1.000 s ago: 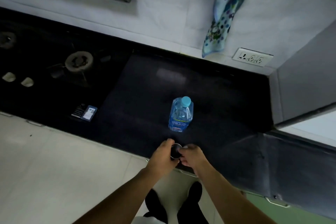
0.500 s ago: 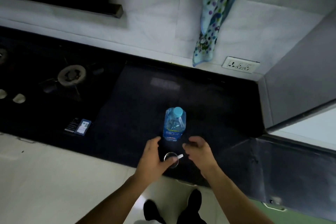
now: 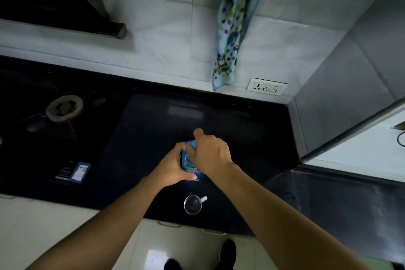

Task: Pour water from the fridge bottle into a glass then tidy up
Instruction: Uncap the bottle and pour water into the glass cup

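The blue water bottle stands upright on the black desk. The left hand wraps its fingers around the bottle body. The right hand covers the cap, fingers closed on it. The empty glass mug sits apart, nearer the desk's front edge.

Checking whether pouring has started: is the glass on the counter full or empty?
Empty, as far as shows: the glass looks clear to its bottom, while both hands, left hand and right hand, hold the bottle.
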